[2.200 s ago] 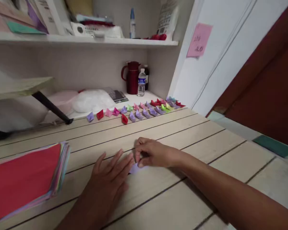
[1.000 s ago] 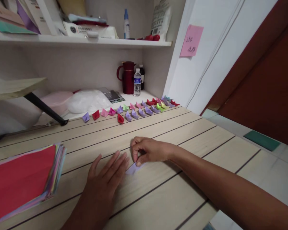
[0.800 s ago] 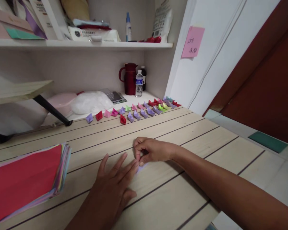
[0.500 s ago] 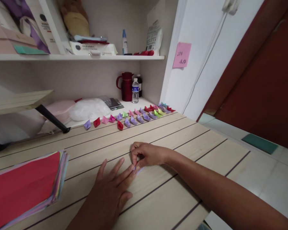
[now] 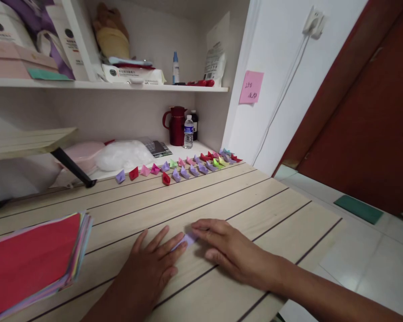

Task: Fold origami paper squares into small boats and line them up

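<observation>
Paper boats point(image 5: 185, 173) stand well beyond both hands point(image 5: 235, 252)

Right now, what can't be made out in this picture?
All in the head view:
Purple paper: full outline, partly covered by the left hand and right hand.
Paper stack: left side, cut off by the picture's edge.
Dark bottle: left side, behind the water bottle.
Pink note: lower writing, too small.
</observation>
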{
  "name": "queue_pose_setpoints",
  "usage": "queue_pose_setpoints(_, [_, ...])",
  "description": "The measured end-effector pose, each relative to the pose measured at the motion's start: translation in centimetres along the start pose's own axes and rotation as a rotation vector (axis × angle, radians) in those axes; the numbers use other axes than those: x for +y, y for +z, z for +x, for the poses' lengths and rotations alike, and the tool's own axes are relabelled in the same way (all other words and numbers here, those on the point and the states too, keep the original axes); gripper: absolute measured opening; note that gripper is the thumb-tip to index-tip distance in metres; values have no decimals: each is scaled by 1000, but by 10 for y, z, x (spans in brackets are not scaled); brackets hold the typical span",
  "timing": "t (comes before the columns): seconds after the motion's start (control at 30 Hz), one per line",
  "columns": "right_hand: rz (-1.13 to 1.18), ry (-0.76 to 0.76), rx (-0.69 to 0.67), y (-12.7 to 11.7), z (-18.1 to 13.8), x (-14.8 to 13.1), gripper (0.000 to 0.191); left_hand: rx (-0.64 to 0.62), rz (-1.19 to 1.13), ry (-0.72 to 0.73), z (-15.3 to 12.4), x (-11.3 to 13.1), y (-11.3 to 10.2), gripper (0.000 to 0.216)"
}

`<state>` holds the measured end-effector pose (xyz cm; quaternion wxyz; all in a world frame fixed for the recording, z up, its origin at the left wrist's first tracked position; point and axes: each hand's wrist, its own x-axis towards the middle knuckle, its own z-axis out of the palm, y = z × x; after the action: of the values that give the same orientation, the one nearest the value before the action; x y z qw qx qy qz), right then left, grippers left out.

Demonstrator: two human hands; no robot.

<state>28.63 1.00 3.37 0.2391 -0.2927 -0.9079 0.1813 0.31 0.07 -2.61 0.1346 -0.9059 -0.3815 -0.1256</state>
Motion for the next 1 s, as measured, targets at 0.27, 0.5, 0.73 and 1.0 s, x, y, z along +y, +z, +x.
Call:
queue_pose_setpoints(0.27, [-135, -20, -120, 21, -2, 4, 60, 15, 8, 14, 0, 3, -2, 62])
queue_pose_setpoints(0.5, [-152, -25, -166, 20, -9, 0, 77, 64, 15, 50, 4, 6, -8, 48])
queue_pose_setpoints(0.73, [-182, 27, -252, 16, -8, -6, 76, 52, 28, 58, 3, 8, -16, 40])
queue_pose_setpoints(1.0, [-130, 28, -243, 9, -11, -12, 72, -94, -17, -12, 5, 11, -26, 46])
